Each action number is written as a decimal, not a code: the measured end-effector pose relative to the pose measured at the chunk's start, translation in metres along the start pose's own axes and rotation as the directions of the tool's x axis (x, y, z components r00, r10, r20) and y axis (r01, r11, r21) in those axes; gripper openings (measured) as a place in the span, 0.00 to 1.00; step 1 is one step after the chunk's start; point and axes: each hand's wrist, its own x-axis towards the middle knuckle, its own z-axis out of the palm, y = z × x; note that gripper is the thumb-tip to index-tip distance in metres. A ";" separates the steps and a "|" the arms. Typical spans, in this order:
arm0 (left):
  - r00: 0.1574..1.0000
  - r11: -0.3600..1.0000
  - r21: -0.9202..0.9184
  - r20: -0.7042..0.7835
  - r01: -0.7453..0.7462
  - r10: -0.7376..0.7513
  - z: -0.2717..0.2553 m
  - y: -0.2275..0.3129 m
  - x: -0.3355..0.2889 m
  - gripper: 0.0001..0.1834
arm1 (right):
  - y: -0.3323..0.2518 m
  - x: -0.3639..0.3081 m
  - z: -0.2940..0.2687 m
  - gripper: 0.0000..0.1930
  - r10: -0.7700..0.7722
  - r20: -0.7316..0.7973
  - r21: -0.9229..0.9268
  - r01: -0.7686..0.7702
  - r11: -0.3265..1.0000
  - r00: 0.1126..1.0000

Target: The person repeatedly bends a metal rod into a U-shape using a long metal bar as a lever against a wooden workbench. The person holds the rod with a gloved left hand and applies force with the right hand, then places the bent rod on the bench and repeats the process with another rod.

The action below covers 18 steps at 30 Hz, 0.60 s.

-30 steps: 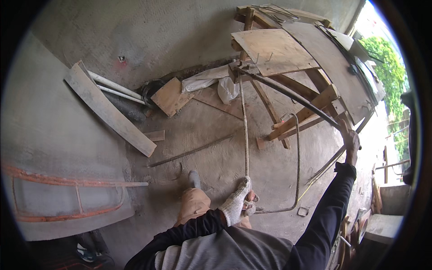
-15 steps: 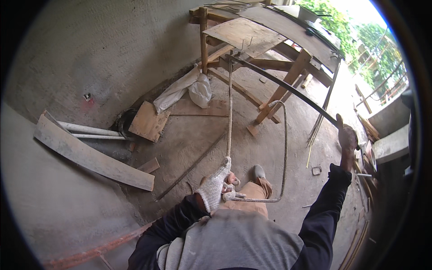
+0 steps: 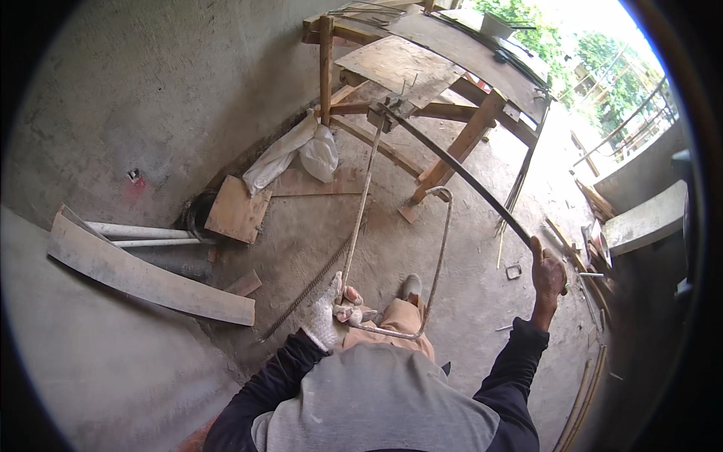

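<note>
My left hand (image 3: 331,310), in a white knitted glove, is closed round a steel rebar rod (image 3: 362,200). The rod runs from a small bending block (image 3: 385,113) at the bench's near edge to my glove. From there it turns right, then away from me, and ends in a short hook, making a partly closed frame. My bare right hand (image 3: 548,273) grips the near end of a long dark lever bar (image 3: 467,173). The lever's far end meets the rod at the bending block. Exactly how they engage is too small to make out.
The wooden bench (image 3: 399,64) carries a plywood sheet, thin rods and a grey bucket (image 3: 495,26). A ribbed rebar length (image 3: 309,286) lies left of my legs. White sacks (image 3: 320,154), boards, pipes (image 3: 151,232) and a curved plank (image 3: 151,271) line the left wall.
My right hand has pulled the lever toward me and to the left. The rod frame now slants, and my left hand has shifted slightly left with it.
</note>
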 end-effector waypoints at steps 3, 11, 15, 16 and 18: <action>1.000 0.990 -0.140 0.022 0.006 -0.003 0.006 -0.016 -0.002 0.24 | 0.009 0.014 0.001 0.46 -0.035 0.032 -0.034 0.036 0.999 0.999; 0.998 0.975 -0.220 -0.062 0.016 -0.031 0.045 -0.021 -0.020 0.22 | 0.031 0.084 0.018 0.44 -0.153 0.153 -0.005 0.155 0.988 0.976; 0.997 0.978 -0.206 -0.078 -0.019 0.003 0.077 -0.023 -0.034 0.23 | 0.038 0.121 0.034 0.44 -0.187 0.215 0.103 0.168 0.980 0.958; 0.999 0.978 -0.207 -0.041 -0.026 0.018 0.082 -0.021 -0.040 0.24 | 0.040 0.125 0.038 0.44 -0.189 0.244 0.118 0.164 0.979 0.951; 0.990 0.984 -0.174 -0.142 -0.049 0.024 0.091 -0.023 -0.044 0.24 | 0.043 0.127 0.048 0.44 -0.198 0.253 0.123 0.172 0.977 0.947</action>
